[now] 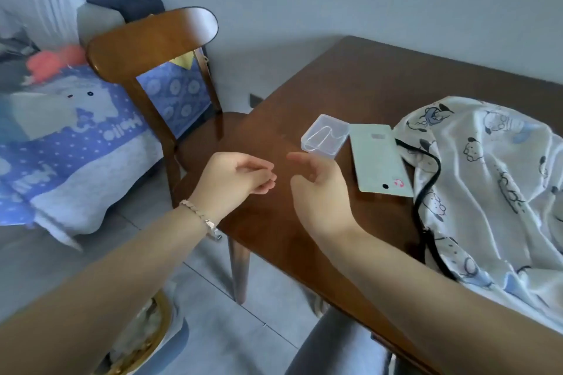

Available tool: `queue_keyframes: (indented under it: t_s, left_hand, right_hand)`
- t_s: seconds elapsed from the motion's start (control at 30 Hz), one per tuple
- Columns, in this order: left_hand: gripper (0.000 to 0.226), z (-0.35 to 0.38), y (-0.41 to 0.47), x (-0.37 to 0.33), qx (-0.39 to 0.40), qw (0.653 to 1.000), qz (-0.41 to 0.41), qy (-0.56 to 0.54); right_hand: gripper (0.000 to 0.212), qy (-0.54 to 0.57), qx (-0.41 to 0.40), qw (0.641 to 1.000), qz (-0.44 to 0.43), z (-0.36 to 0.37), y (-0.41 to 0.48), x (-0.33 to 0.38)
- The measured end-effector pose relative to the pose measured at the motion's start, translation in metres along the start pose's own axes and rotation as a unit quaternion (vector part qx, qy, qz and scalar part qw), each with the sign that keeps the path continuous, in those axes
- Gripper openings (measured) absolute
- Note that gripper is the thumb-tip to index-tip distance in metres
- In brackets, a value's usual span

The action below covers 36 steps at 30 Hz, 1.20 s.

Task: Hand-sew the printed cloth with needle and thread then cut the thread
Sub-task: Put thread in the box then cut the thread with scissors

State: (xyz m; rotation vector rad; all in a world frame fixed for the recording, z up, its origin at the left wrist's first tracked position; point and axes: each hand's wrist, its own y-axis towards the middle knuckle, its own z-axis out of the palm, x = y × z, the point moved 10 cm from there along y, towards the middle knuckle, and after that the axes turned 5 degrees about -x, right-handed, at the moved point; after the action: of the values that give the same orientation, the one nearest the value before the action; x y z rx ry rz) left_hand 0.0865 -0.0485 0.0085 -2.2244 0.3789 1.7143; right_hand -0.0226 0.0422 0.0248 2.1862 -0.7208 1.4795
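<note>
The printed cloth (490, 189), white with cartoon dog prints and a black cord (434, 173) along its edge, lies bunched on the right of the brown table (307, 91). My left hand (236, 176), with a bracelet on the wrist, hovers over the table's left corner with its fingers curled together. My right hand (320, 189) is a short way to its right, thumb out and fingers curled. No needle or thread shows in either hand; the frame is too soft to tell. A small clear plastic box (324, 137) sits just beyond my right hand.
A flat pale green card (380, 158) lies between the box and the cloth. A wooden chair (152, 46) stands at the table's left corner. A bed with a blue patterned blanket (76, 137) is further left. The wall is close behind the table.
</note>
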Motion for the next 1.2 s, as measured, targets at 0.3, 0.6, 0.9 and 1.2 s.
queue_keyframes:
  t_s: [0.3, 0.6, 0.9, 1.2]
  left_hand:
    - [0.010, -0.088, -0.024, 0.064, -0.071, 0.995, -0.058, -0.032]
    - [0.025, -0.185, -0.048, 0.231, -0.200, 0.961, -0.176, 0.068]
    - [0.023, -0.238, -0.058, 0.361, -0.004, 0.836, -0.304, 0.457]
    - [0.009, -0.270, -0.051, 0.372, -0.013, 0.768, -0.324, 0.552]
  right_hand:
    - [0.036, -0.021, 0.127, 0.992, -0.008, 0.086, -0.039, -0.008]
    - [0.029, -0.103, 0.330, 0.937, -0.049, 0.189, -0.092, -0.031]
    - [0.027, -0.257, 0.383, 0.887, -0.030, 0.255, -0.094, -0.084]
    - [0.029, -0.286, 0.376, 0.881, -0.011, 0.258, -0.080, -0.099]
